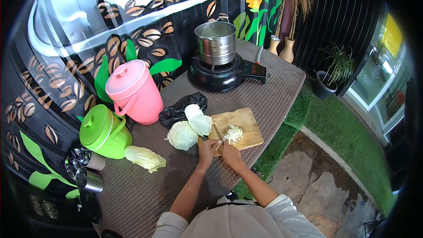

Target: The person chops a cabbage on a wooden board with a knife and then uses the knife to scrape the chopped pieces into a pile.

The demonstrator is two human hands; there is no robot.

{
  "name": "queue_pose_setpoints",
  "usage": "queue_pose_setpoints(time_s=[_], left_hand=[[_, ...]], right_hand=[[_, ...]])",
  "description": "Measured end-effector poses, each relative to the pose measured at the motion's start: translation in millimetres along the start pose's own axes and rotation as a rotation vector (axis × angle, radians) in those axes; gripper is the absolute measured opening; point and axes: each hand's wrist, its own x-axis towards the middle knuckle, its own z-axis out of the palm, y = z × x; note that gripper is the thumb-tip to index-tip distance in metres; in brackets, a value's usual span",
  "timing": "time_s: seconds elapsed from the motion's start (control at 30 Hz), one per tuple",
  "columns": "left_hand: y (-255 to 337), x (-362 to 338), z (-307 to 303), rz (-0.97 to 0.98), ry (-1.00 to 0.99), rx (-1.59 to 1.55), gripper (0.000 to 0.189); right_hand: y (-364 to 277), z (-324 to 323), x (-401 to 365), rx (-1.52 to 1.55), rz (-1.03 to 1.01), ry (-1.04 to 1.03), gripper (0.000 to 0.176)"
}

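Observation:
A wooden cutting board (249, 125) lies on the brown woven-texture table, with a small pile of shredded cabbage (233, 134) on it. My left hand (208, 150) is closed at the board's left edge, by the handle end of a knife (217, 130) whose blade points away from me. My right hand (230, 152) is beside it, fingers bent close to the blade and the shreds. Which hand grips the handle, and what else the fingers hold, is too small to make out. Left of the board sit a cabbage head (182, 135) and a paler cabbage piece (198, 120).
A metal pot (216, 44) stands on a black portable stove (216, 77) at the back. Behind the cabbages lies a black plastic bag (183, 108). Leftward are a pink jug (134, 92), a green jug (105, 132), a napa cabbage (145, 158) and metal utensil holders (89, 180).

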Motion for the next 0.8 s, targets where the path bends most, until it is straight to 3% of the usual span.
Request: queue_pose_setpoints(time_s=[0.43,0.5,0.63,0.8], left_hand=[[8.7,-0.5,-2.2,0.015,0.014,0.04,0.017],[5.4,0.0,0.1,-0.096,0.007,-0.034,0.016],[2.2,-0.9,1.0,-0.027,0.035,-0.01,0.015],[13.1,-0.6,-3.8,-0.043,0.022,-0.008,0.015]], right_hand=[[1.7,5.8,-0.2,-0.032,-0.053,0.023,0.026],[0.4,-0.9,-9.8,-0.04,-0.047,0.024,0.026],[-2.3,12.4,-22.2,-0.002,0.041,0.042,0.029],[-2.1,3.6,-4.3,-0.021,-0.001,-0.006,0.031]])
